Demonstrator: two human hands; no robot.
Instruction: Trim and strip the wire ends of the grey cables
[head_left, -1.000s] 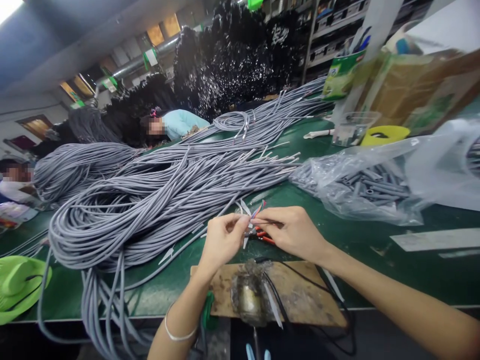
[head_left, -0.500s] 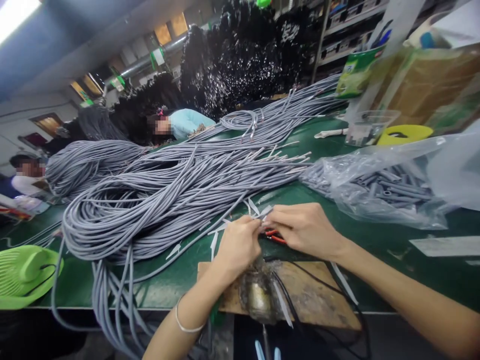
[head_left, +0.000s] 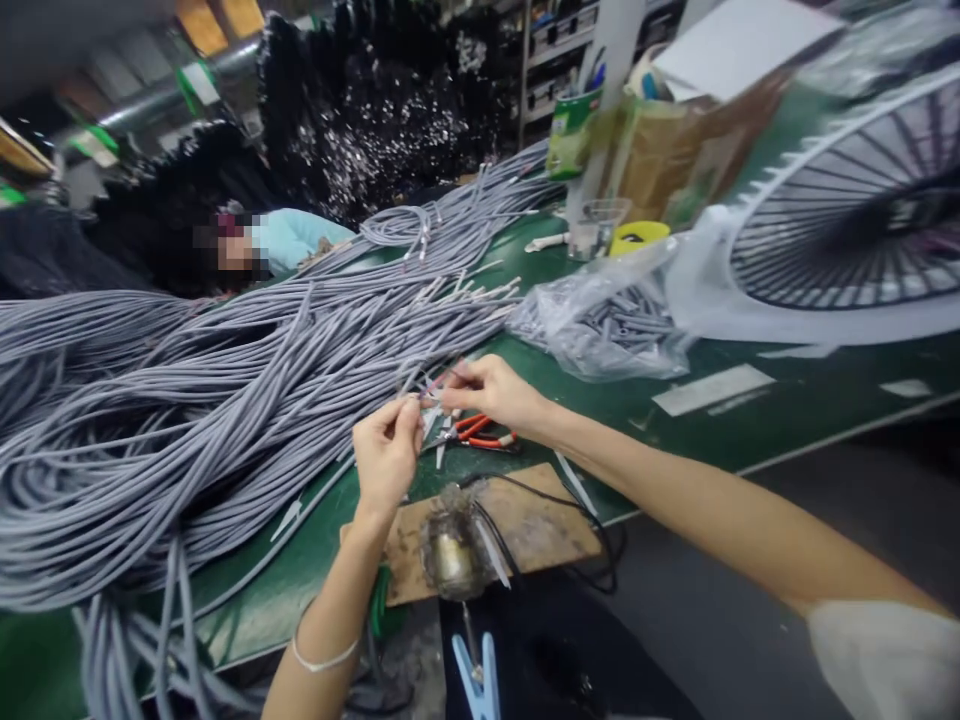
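Observation:
Over the green table, my left hand (head_left: 386,450) is closed in a pinch, its fingertips close to those of my right hand (head_left: 495,392). My right hand pinches thin reddish wires (head_left: 452,372), partly blurred and hidden by the fingers. The left fingertips seem to hold the other end of the same wires. Just below my right hand lies a pair of cutters with orange-red handles (head_left: 480,432), beside small white strips. Nearer to me, a small metal pot crusted with residue (head_left: 454,560) sits on a wooden board (head_left: 547,510).
Long grey cables (head_left: 247,400) lie heaped across the left. A plastic bag of short grey tubes (head_left: 607,325) rests to the right, before a white fan (head_left: 712,290). A yellow lid (head_left: 637,237) and carton (head_left: 660,150) stand behind. A co-worker in light blue (head_left: 296,238) leans over beyond the cables.
The view has swung right, bringing the fan in and taking the green fan-like object out. My hands have moved slightly apart, showing thin wires at the fingertips and more of the cutters.

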